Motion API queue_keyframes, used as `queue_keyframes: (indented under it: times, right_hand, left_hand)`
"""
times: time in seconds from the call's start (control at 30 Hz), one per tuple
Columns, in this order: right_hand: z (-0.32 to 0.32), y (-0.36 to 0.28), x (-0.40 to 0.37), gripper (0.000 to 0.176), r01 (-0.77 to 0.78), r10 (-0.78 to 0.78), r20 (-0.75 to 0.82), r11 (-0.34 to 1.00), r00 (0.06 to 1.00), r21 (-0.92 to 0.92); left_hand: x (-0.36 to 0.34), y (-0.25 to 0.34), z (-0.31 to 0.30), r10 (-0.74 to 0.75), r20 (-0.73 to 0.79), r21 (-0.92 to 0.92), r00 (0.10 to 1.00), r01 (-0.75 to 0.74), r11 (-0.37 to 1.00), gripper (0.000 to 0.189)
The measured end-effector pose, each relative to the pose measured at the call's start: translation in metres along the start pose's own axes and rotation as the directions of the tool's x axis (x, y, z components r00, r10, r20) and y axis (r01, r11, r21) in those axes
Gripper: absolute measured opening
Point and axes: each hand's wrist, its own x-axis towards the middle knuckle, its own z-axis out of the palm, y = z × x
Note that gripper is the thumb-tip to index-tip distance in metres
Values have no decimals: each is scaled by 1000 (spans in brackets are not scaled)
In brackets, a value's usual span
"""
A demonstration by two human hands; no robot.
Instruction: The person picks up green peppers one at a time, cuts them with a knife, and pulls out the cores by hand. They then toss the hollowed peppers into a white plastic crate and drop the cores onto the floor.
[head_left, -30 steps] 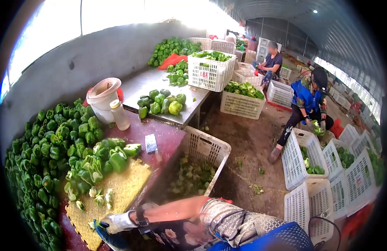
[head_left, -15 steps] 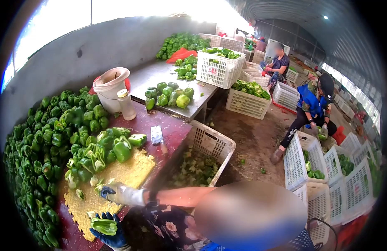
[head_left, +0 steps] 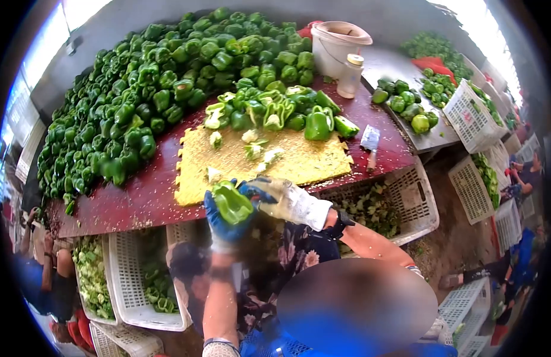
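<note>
My left hand [head_left: 224,223], in a blue and white glove, is closed round a hollowed green pepper [head_left: 232,203] just off the front edge of the yellow mat [head_left: 263,166]. Beside it, my right hand [head_left: 281,199], in a stained white and blue glove, has its fingers bent close to the pepper's right side; whether its fingertips hold anything is hidden. Pale pepper cores [head_left: 272,156] and bits lie on the mat. Cut green peppers [head_left: 275,113] are heaped along its back edge.
Whole peppers [head_left: 138,107] are piled at the left and back. A knife [head_left: 371,140], a jar [head_left: 350,76] and a bucket [head_left: 338,47] stand or lie on the red table [head_left: 121,205]. Crates [head_left: 421,199] sit below its front edge. Other people are at both sides.
The view has turned left and the table now spans the middle. My right hand has come from over the mat to beside the pepper, which my left hand has raised upright.
</note>
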Motion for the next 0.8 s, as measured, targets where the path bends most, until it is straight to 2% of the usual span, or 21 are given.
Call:
queue_keyframes:
  times: [0.03,0.1,0.13,0.17,0.2,0.23,0.27,0.3,0.33,0.37,0.4,0.47,0.5,0.53,0.57,0.6,0.63,0.67,0.73,0.77,0.8]
  right_hand:
    - [9,5,5,63,96,-96,3,991,995,-90]
    - [23,5,11,62,235,-246,-20,943,969,-235]
    - [31,4,16,55,228,-224,39,959,974,-171]
    - [31,-2,9,49,301,-301,8,954,954,-12]
    - [41,0,16,37,451,-522,-150,824,840,-344]
    - [60,13,17,25,431,-547,-262,813,795,-391]
    - [67,17,20,19,336,-563,-240,727,791,-599]
    - [74,21,22,15,225,-578,-217,595,787,-772]
    - [72,11,23,14,269,-521,-249,724,816,-635]
    - [72,13,26,15,311,-524,-275,770,806,-557]
    - [79,13,31,16,374,-536,-298,806,789,-459]
    - [80,10,36,21,261,-357,-200,884,912,-388]
    - [77,11,29,22,320,-398,-297,906,868,-278]
    - [79,11,36,32,261,-290,-319,956,902,-132]
    - [102,27,52,39,296,-256,-434,955,864,26]
    - [99,20,51,46,343,-200,-541,923,817,177]
    - [84,24,49,60,154,-40,-308,922,951,355]
    - [91,26,48,64,34,-13,-471,999,882,35]
    - [11,-24,24,68,-150,109,-167,954,980,-259]
    - [24,-11,32,71,-100,20,-287,958,958,-268]
    - [38,-5,35,71,-101,20,-292,959,956,-264]
  left_hand:
    - [1,-4,-11,77,86,246,993,-96,965,58]
    - [-7,-10,-16,121,1,85,993,-121,989,65]
    - [-10,-12,-16,143,-41,5,989,-143,990,69]
    - [-22,15,7,305,135,686,943,-311,658,53]
    - [-18,20,13,287,226,874,931,-324,364,44]
    - [-14,24,18,266,314,943,911,-331,21,36]
    - [-15,9,8,315,250,920,915,-326,216,37]
    - [-2,-9,-1,297,87,695,951,-271,666,37]
    - [6,-20,-7,202,-47,374,978,-170,912,38]
    - [11,-24,-7,145,-101,213,984,-121,970,39]
    - [10,-24,-9,112,-120,138,987,-95,986,39]
    - [7,-19,-14,92,-125,120,988,-77,990,41]
    - [7,-15,-18,97,-121,124,988,-81,989,42]
    - [7,-12,-20,99,-114,126,989,-84,988,42]
    - [7,-9,-23,103,-114,120,988,-89,989,43]
    - [8,-8,-24,103,-106,113,989,-91,989,44]
    - [10,-5,-25,104,-102,102,989,-93,990,44]
    - [11,-4,-27,103,-103,87,989,-94,992,45]
    - [12,-3,-30,99,-111,45,989,-95,994,47]
    - [13,-3,-32,97,-112,26,989,-95,995,48]
    - [13,-3,-34,91,-114,0,989,-91,996,48]
